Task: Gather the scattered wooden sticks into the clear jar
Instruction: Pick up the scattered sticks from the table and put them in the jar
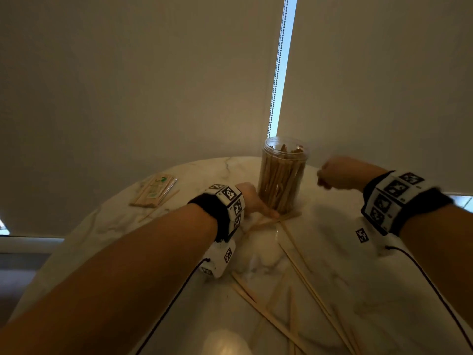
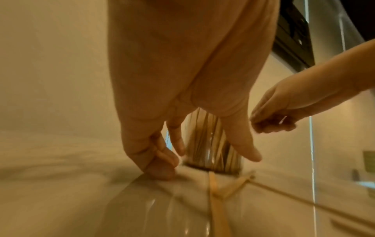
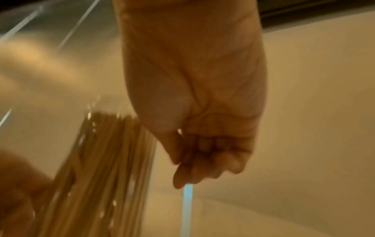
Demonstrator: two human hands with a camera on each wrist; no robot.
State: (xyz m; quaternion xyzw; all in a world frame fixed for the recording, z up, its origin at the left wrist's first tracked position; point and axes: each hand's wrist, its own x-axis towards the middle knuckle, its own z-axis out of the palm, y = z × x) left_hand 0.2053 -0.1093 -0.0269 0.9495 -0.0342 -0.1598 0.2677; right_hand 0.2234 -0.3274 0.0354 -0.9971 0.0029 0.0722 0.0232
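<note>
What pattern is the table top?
White marble with grey veins on the table top; the head view shows it best.

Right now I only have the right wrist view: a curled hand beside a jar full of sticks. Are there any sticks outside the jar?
Observer: Yes. The head view shows loose sticks scattered on the marble table, on the near side of the clear jar.
Operator: Where is the other hand?
Observer: The left hand is down on the table at the jar's foot, thumb and forefinger spread. Some of the sticks lie right beside it.
Operator: Anything else on the table?
Observer: A wrapped pack of sticks lies off to the left of the jar.
</note>
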